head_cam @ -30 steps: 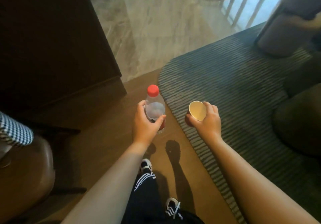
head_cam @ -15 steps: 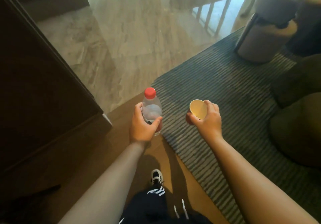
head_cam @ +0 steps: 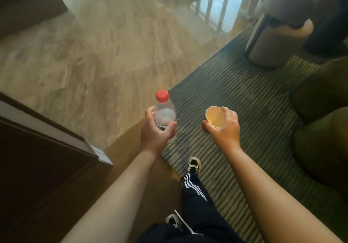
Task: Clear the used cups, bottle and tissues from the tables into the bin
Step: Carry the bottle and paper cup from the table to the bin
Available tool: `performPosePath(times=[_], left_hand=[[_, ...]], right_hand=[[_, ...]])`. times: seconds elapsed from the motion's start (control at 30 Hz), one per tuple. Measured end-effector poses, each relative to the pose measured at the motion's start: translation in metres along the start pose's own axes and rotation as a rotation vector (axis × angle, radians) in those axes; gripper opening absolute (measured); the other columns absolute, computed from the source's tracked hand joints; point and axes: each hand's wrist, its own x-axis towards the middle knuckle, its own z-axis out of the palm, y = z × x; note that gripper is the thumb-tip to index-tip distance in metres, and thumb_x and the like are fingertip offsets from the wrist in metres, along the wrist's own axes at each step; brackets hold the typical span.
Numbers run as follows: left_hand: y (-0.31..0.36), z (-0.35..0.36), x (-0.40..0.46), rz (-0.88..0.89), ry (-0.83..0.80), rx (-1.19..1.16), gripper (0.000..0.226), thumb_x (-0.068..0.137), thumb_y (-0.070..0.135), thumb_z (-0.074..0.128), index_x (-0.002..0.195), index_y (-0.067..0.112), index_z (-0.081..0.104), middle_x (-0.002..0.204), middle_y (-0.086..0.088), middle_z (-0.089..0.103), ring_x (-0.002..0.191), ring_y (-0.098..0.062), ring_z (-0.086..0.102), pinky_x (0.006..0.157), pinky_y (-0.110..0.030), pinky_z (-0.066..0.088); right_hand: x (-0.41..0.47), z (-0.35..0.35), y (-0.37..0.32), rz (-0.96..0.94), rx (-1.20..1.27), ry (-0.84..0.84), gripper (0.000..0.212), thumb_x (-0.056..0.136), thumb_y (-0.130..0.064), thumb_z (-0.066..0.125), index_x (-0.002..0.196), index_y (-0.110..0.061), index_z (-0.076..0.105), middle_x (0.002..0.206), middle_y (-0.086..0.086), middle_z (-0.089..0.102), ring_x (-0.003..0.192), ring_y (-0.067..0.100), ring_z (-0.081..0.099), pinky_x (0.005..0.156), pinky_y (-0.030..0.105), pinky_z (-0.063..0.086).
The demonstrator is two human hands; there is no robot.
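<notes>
Underfoot, wood floor [head_cam: 131,167] met striped rug [head_cam: 244,101] at frame centre. I watched the left hand [head_cam: 153,135] curl around the bottle [head_cam: 164,114], the right hand [head_cam: 224,127] pinching the tilted cup [head_cam: 214,116]. I judged the rug's edge could trip the forward shoe [head_cam: 193,164], spilling dregs. No bin was visible beyond.

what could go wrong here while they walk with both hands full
1. The paper cup in the right hand is tipped toward the camera and pinched at the rim, so any dregs could spill on the striped rug.
2. The left hand holds the bottle low on its body, so it might slip.
3. The leading shoe is right at the rug's edge, a possible trip.
</notes>
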Motion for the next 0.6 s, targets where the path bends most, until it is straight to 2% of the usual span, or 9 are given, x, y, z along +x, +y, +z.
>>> performPosePath(times=[0.17,0.3,0.4,0.6], left_hand=[[0.012,0.048,0.091,0.020,-0.028,-0.002,0.072,0.070,0.037,0.080,0.128,0.022,0.040,0.119,0.002,0.055,0.101,-0.011,0.053,0.082,-0.025,0.042],[0.037,0.088,0.169,0.013,-0.051,0.013,0.075,0.070,0.036,0.080,0.130,0.018,0.039,0.123,-0.002,0.055,0.105,-0.016,0.054,0.088,-0.032,0.046],[0.061,0.113,0.223,0.019,-0.058,0.004,0.074,0.070,0.038,0.080,0.129,0.019,0.039,0.123,-0.001,0.055,0.104,-0.013,0.053,0.086,-0.029,0.044],[0.086,0.156,0.317,0.007,-0.067,-0.002,0.074,0.070,0.036,0.080,0.130,0.019,0.040,0.126,-0.003,0.055,0.109,-0.018,0.054,0.090,-0.031,0.043]], right_hand=[[0.097,0.019,0.006,0.038,0.026,0.019,0.079,0.071,-0.041,0.077,0.135,-0.012,0.040,0.129,0.003,0.044,0.109,0.017,0.048,0.085,0.022,0.034],[0.176,0.020,0.003,0.046,-0.002,-0.013,0.081,0.071,-0.041,0.077,0.136,-0.012,0.040,0.130,0.003,0.044,0.113,0.019,0.049,0.087,0.022,0.035],[0.235,0.013,-0.002,0.026,-0.018,-0.023,0.082,0.071,-0.042,0.078,0.138,-0.013,0.038,0.131,0.002,0.043,0.114,0.019,0.048,0.088,0.023,0.036],[0.343,0.013,-0.012,0.032,-0.026,-0.002,0.082,0.071,-0.040,0.078,0.138,-0.012,0.038,0.132,0.004,0.043,0.115,0.020,0.048,0.089,0.023,0.035]])
